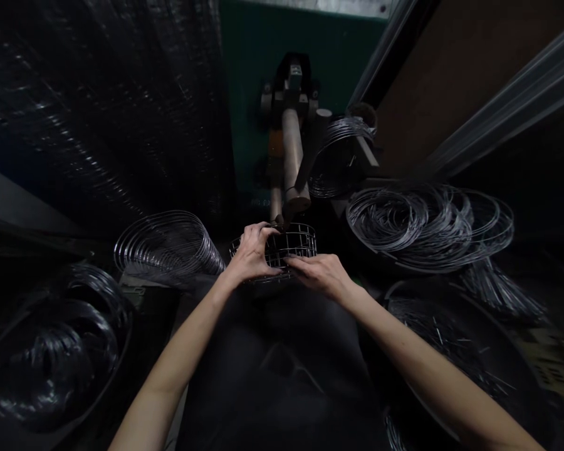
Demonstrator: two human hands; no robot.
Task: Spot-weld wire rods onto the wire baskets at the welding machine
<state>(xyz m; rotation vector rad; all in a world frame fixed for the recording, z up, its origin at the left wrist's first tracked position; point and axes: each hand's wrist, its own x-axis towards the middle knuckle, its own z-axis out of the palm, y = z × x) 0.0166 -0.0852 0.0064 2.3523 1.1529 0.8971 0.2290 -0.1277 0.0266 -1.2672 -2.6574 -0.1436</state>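
Note:
A round wire basket frame [303, 238] made of rings and short cross wires is held at the tip of a welding machine's arms [294, 163]. My left hand [252, 254] grips its left side, thumb below and fingers over the upper ring near the lower electrode. My right hand [322, 272] is closed at its near right edge, fingertips on the wires. Just where the electrodes meet the frame is dark and partly hidden by my left fingers.
Stacked wire rings [169, 244] stand at the left, with more coiled rings [51, 357] in a tub below. On the right lie loose wire rings [423, 219] and a dark basin [470, 351] of short wires. A green machine body [249, 75] rises ahead.

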